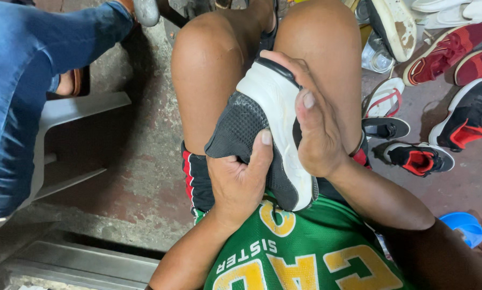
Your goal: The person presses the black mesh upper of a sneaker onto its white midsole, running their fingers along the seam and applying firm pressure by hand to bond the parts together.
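both hands (pixel 241 177) (pixel 313 134) clasp the sneaker (pixel 268 129) between fingers.

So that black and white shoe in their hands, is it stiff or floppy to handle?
Probably a mix. The shoe has a thick white sole that looks firm, while the black mesh upper buckles under the left hand, so likely soft. The right hand steadies it on the lap, suggesting it is fairly light.

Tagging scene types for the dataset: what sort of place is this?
Probably an informal shoe-repair spot. Both hands, left hand and right hand, grip a black-and-white sneaker on the lap; many loose shoes lie scattered on a stained concrete floor.
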